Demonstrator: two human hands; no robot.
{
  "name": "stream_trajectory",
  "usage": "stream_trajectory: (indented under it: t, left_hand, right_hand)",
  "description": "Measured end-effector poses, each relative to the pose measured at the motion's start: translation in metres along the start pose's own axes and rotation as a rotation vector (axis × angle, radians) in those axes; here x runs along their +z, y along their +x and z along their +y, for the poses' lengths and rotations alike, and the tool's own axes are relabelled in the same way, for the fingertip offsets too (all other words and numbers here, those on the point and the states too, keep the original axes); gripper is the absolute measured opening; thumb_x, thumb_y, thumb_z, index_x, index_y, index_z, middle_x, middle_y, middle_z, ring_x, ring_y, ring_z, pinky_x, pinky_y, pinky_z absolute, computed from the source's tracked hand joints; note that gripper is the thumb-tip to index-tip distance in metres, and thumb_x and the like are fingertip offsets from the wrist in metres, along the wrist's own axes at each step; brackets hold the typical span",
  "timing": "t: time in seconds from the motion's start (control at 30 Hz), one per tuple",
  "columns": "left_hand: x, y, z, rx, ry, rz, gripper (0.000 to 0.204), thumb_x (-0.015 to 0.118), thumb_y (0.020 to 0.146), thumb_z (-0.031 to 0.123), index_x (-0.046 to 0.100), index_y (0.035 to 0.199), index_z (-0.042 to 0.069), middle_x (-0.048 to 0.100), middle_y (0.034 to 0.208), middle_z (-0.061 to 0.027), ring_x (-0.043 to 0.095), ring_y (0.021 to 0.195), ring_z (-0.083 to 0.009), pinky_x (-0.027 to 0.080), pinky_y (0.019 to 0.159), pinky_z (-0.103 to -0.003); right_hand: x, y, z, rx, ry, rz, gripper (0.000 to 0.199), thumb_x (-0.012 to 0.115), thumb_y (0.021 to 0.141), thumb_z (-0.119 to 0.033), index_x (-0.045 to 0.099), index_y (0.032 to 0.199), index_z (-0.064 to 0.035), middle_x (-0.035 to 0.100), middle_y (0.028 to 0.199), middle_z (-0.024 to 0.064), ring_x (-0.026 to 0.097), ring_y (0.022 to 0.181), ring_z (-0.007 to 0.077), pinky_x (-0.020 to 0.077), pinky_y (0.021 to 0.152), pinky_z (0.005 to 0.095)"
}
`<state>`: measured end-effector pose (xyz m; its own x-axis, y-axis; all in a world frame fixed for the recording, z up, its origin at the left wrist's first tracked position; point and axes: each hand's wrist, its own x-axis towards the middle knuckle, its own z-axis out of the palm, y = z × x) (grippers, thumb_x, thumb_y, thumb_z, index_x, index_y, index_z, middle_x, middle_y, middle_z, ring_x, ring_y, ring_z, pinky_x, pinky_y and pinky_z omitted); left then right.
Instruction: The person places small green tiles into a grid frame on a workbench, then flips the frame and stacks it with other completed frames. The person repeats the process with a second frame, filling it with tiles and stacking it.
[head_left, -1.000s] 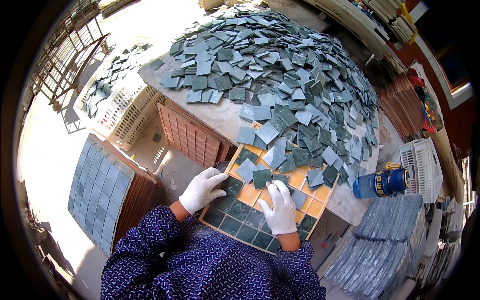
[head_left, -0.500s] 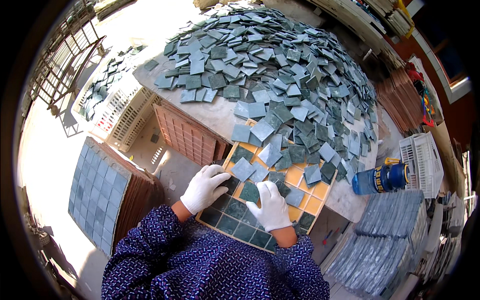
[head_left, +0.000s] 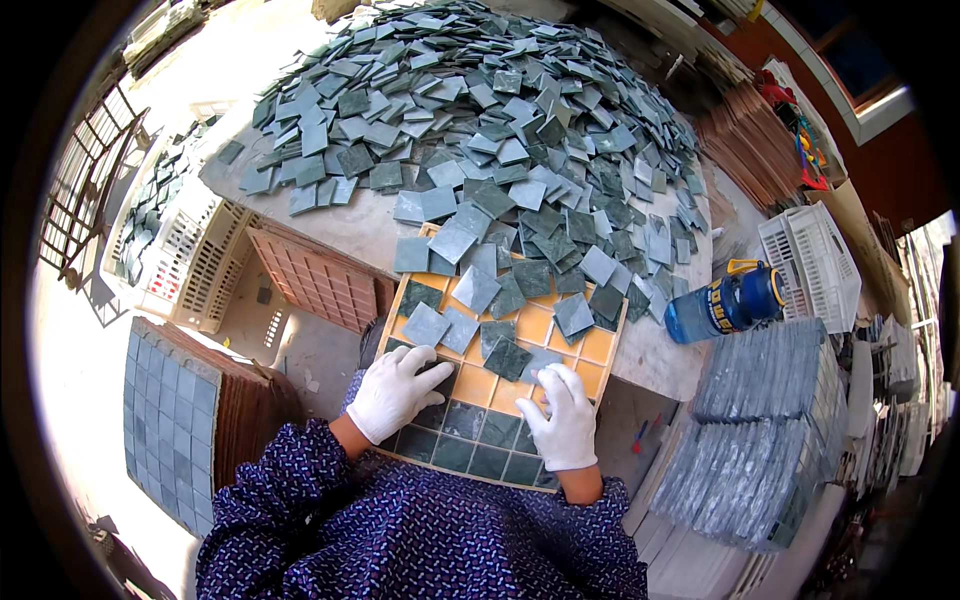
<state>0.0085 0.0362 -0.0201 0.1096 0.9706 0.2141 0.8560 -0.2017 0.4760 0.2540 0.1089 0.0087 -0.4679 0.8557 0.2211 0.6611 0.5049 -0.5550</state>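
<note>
In front of me lies a yellow gridded tray (head_left: pixel 481 384), its near rows filled with dark green square tiles (head_left: pixel 455 455). My left hand (head_left: pixel 395 395), in a white glove, rests at the tray's left side. Its fingers are apart, and its fingertips touch a dark tile (head_left: pixel 437 381). My right hand (head_left: pixel 562 422), gloved too, is over the tray's right part with thumb and fingers apart. Its fingertips reach a grey-blue tile (head_left: pixel 541 361). Just left of them a loose green tile (head_left: pixel 507 358) lies tilted across the grid. More loose tiles cover the tray's far end.
A large heap of tiles (head_left: pixel 480 110) spreads beyond the tray. A blue bottle (head_left: pixel 722 305) lies on the right of the table, near wrapped tile stacks (head_left: pixel 745 430). Brown trays (head_left: pixel 315 275) and a tile-covered stack (head_left: pixel 175 410) are at left, with white crates (head_left: pixel 195 265) behind.
The view has turned, so the surroundings sit further left. My right hand has left the green tile it was on and moved to the grey-blue one. My left hand stays at the tray's left side.
</note>
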Motion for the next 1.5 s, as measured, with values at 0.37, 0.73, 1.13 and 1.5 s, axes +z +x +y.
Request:
stream_trajectory:
  t: [0.37, 0.73, 1.13, 1.5]
  left_hand:
    - [-0.009, 0.003, 0.017, -0.068, -0.110, 0.046, 0.037, 0.074, 0.072, 0.017, 0.064, 0.107, 0.008, 0.057, 0.108, -0.0095, 0.055, 0.099, -0.0310, 0.047, 0.086, -0.040]
    - [0.008, -0.014, 0.032, -0.110, -0.171, 0.116, 0.040, 0.071, 0.077, 0.015, 0.060, 0.113, 0.005, 0.058, 0.108, -0.0137, 0.057, 0.099, -0.0328, 0.048, 0.086, -0.039]
    - [0.026, 0.024, 0.032, 0.062, -0.063, -0.031, 0.038, 0.074, 0.073, 0.025, 0.066, 0.109, 0.015, 0.057, 0.104, -0.0072, 0.058, 0.093, -0.0266, 0.050, 0.079, -0.038]
    - [0.022, 0.076, 0.043, 0.172, 0.016, -0.005, 0.048, 0.073, 0.072, 0.019, 0.051, 0.114, 0.010, 0.051, 0.117, -0.0086, 0.056, 0.101, -0.0276, 0.049, 0.083, -0.040]
  right_hand:
    - [-0.021, -0.072, 0.027, 0.173, -0.155, -0.185, 0.061, 0.080, 0.068, -0.027, 0.053, 0.120, -0.0092, 0.052, 0.116, 0.0116, 0.058, 0.101, 0.0323, 0.0500, 0.084, 0.0413]
    - [0.035, -0.002, -0.019, -0.080, 0.051, -0.225, 0.049, 0.072, 0.077, -0.019, 0.053, 0.121, -0.0076, 0.052, 0.123, 0.0129, 0.059, 0.103, 0.0331, 0.0501, 0.086, 0.0411]
    - [-0.007, 0.026, 0.025, 0.064, -0.192, -0.166, 0.057, 0.077, 0.074, -0.021, 0.052, 0.124, -0.0090, 0.047, 0.131, 0.0116, 0.056, 0.110, 0.0323, 0.0483, 0.090, 0.0413]
    - [-0.017, 0.030, 0.061, -0.038, 0.086, -0.115, 0.025, 0.060, 0.090, -0.020, 0.061, 0.110, -0.0040, 0.063, 0.103, 0.0154, 0.064, 0.089, 0.0328, 0.0510, 0.079, 0.0413]
